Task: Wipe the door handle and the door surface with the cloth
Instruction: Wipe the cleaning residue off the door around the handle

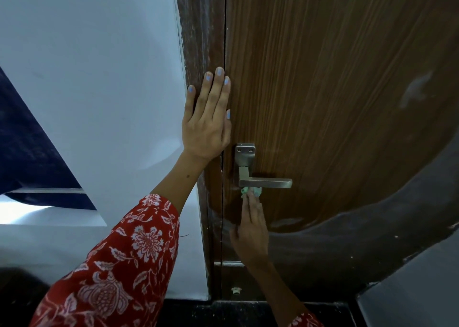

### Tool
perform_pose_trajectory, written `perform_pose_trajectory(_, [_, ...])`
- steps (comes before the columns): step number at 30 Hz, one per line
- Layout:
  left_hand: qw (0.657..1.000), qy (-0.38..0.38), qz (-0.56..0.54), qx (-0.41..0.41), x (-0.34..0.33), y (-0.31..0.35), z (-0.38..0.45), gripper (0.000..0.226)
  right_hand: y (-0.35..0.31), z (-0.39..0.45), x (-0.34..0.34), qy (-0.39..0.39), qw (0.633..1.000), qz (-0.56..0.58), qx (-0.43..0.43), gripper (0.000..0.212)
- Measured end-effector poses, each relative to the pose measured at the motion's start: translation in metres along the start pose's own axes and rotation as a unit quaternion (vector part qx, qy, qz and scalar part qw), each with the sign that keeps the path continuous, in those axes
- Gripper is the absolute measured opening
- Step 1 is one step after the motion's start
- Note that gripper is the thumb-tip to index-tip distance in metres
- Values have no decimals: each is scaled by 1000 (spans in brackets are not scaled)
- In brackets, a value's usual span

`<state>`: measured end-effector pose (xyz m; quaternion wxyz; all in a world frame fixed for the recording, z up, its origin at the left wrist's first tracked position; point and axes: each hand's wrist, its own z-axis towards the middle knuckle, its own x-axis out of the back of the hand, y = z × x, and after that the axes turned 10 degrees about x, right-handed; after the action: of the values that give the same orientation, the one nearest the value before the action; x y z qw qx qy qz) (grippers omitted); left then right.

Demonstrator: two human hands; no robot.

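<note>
right hand (250, 223) grips cloth (251, 192) w/ fingertips, touching handle (264, 183) at 6 o'clock. left hand (207, 118) flat, open on frame (198, 40). door (335, 90) smudge at 3 o'clock looks unwiped; early on.

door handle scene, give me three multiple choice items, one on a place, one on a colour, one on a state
1. Where is the cloth?
A. just under the handle lever
B. on the floor
C. draped over the left hand

2. What colour is the cloth?
A. red
B. pale green
C. black

3. How is the left hand?
A. closed in a fist
B. gripping the lever
C. open and flat across the frame and door edge

Answers:
1. A, the right hand holds it bunched against the underside of the door handle.
2. B, green fabric shows at the fingertips.
3. C, its fingers are spread straight, grip on nothing.
</note>
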<state>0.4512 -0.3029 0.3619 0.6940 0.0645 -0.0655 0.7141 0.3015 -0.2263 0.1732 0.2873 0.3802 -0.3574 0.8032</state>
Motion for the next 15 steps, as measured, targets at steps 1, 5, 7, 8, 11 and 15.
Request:
perform_pose_trajectory(1, [1000, 2, -5, -1, 0, -1, 0, 53, -7, 1, 0, 32, 999, 19, -34, 85])
perform_pose_trajectory(5, [1000, 6, -10, -4, 1, -1, 1, 55, -37, 10, -8, 24, 998, 59, -28, 90])
perform_pose_trajectory(7, [1000, 5, -20, -10, 3, -3, 2, 52, -40, 10, -9, -20, 999, 42, 23, 88])
perform_pose_trajectory(8, [999, 0, -28, -15, 5, -4, 3, 51, -37, 10, -8, -13, 999, 34, 17, 88])
perform_pose_trajectory(11, [998, -17, -27, -46, 10, -11, 4, 50, -34, 7, -3, 62, 994, 52, -77, 91])
perform_pose_trajectory(15, [999, 11, -10, -34, 6, -13, 1, 55, -31, 8, -4, 32, 997, 46, -47, 90])
